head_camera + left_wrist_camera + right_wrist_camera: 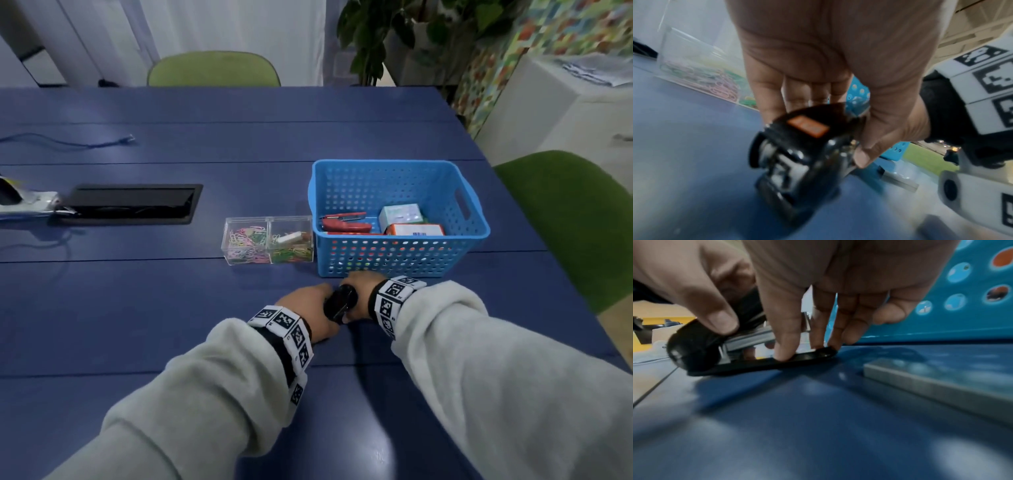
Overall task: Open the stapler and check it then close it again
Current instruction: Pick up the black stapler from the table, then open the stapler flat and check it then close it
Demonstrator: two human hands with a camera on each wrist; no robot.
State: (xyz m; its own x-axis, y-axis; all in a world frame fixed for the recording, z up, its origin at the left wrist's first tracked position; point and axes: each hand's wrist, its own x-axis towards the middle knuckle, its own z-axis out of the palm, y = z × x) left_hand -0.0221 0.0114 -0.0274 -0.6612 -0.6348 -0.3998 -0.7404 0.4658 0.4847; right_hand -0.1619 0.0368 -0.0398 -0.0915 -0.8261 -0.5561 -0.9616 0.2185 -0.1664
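Note:
A black stapler [339, 303] with an orange label [807, 128] stands on the blue table [171, 308] just in front of the basket. My left hand [306, 310] grips its body from the left; in the left wrist view the thumb [864, 156] lies on its side. My right hand [359, 291] pinches it from the right. In the right wrist view its fingertips [784, 353] press on the black base [760, 365] and the thumb [721, 321] sits on the black rear. The metal magazine [750, 340] stands angled up off the base. A strip of staples [941, 382] lies beside it.
A blue perforated basket [394, 165] right behind the hands holds a red stapler [344, 222] and small boxes [400, 212]. Two clear boxes of coloured paper clips [269, 240] stand to its left. A black cable hatch [133, 204] is at far left, a green chair [565, 222] at right.

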